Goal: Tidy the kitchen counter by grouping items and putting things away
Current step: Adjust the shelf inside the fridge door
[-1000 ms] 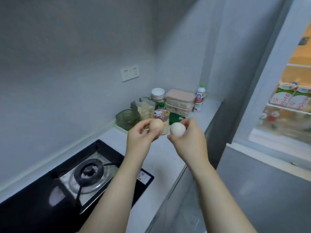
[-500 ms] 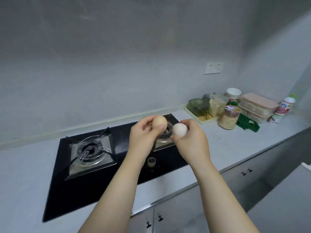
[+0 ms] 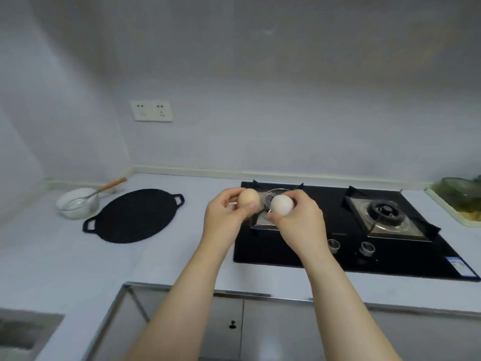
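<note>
My left hand (image 3: 225, 217) holds a brown egg (image 3: 248, 199) between thumb and fingertips. Right beside it, my right hand (image 3: 296, 222) pinches a white egg (image 3: 281, 204). Both eggs are raised in front of me, over the left edge of the black gas stove (image 3: 351, 246). The two eggs sit close together, nearly touching. My forearms reach in from the bottom of the view.
A black flat griddle pan (image 3: 134, 214) lies on the white counter (image 3: 52, 256) at left, with a white bowl (image 3: 75, 207) and whisk (image 3: 104, 190) behind it. A tray (image 3: 453, 209) with a green container sits at far right. A sink corner (image 3: 23, 332) shows bottom left.
My view has swung left from the open fridge and the jars on the counter to the stove and griddle. Both hands still hold their eggs the same way.
</note>
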The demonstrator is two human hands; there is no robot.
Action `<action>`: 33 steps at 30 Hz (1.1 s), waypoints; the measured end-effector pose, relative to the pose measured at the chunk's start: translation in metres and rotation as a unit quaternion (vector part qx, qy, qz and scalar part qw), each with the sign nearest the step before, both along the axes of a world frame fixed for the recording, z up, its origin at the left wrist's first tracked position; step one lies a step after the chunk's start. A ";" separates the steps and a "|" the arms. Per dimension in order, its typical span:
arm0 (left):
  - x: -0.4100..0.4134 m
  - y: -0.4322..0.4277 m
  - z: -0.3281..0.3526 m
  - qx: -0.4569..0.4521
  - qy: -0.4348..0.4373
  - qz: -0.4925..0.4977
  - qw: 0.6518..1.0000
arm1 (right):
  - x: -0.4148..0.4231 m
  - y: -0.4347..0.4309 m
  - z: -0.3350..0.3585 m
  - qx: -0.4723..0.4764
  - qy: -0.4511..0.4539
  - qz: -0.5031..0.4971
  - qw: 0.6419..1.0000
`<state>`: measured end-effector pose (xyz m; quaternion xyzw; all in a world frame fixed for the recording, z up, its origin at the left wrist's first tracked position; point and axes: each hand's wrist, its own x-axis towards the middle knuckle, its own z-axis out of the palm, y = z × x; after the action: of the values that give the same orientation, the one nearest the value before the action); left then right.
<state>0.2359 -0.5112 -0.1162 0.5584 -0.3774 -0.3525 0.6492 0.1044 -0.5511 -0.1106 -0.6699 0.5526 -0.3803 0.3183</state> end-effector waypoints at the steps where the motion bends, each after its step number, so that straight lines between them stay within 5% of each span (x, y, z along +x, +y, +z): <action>1: 0.024 0.009 -0.001 0.005 -0.006 0.014 1.000 | 0.025 0.006 0.001 -0.004 0.001 0.012 1.000; 12: 0.278 0.104 -0.024 0.035 -0.002 0.136 0.990 | 0.290 0.074 -0.016 0.017 0.017 0.138 0.990; 24: 0.402 0.102 -0.084 0.097 0.056 0.256 0.960 | 0.428 0.034 -0.070 0.074 0.062 0.226 0.969; 33: 0.469 0.068 -0.152 0.201 0.099 0.336 0.915 | 0.513 -0.032 -0.138 0.166 0.134 0.324 0.922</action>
<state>0.7049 -0.4436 -0.2683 0.7334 -0.0226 -0.2350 0.6375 0.6178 -0.5835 -0.2482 -0.7945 0.3985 -0.0656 0.4536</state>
